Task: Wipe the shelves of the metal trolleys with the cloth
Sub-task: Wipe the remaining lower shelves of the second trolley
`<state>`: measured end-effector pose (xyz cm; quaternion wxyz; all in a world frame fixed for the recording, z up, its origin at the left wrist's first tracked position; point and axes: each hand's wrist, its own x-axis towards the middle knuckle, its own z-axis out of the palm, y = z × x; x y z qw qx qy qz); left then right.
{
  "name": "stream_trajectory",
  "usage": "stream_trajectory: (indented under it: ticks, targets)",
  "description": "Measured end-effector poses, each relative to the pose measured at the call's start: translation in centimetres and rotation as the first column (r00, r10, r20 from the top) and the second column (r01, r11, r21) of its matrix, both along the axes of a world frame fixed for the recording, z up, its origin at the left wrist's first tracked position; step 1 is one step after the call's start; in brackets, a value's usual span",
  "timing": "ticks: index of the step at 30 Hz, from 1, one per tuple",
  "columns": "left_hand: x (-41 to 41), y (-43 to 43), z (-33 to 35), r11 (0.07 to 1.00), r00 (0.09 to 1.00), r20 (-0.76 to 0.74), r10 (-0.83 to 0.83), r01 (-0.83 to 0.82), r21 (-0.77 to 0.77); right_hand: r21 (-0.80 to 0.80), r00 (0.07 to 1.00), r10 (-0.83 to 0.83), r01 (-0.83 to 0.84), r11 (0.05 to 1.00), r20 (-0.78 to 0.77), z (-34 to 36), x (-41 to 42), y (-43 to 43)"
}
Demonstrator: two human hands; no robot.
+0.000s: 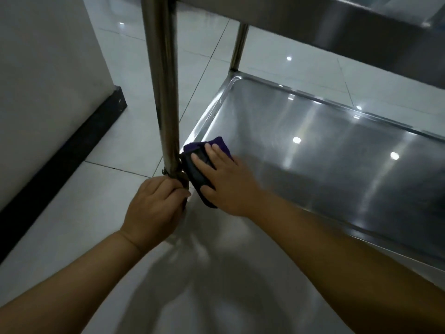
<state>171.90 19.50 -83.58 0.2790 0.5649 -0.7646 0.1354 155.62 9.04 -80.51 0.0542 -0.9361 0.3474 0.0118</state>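
At frame centre the right hand presses the dark purple cloth flat, fingers spread, into the left corner of the lower shelf, against the upright post. The left hand curls round the post's foot, steadying it. The cloth may catch on what looks like a clamp there, bunching and leaving the corner unwiped.

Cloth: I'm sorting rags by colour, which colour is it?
Dark purple cloth; head view, under the right hand.

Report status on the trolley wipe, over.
Left hand grips trolley post at its base. Right hand presses cloth flat on bottom shelf, corner by the post. Nothing visible in the way.
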Motion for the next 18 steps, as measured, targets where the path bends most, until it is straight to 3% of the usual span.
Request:
stream_trajectory:
  ticks: [12,18]
  targets:
    - [-9.7,-1.7,3.2,0.97,0.971,-0.012,-0.24,0.24,-0.026,-0.294,0.999,-0.032,0.04,0.955,0.033,-0.4,-19.0,3.5]
    - [-14.6,-2.3,4.0,0.949,0.95,-0.002,-0.312,0.312,0.055,-0.342,0.987,-0.132,0.095,0.935,-0.089,0.7,-28.6,4.9]
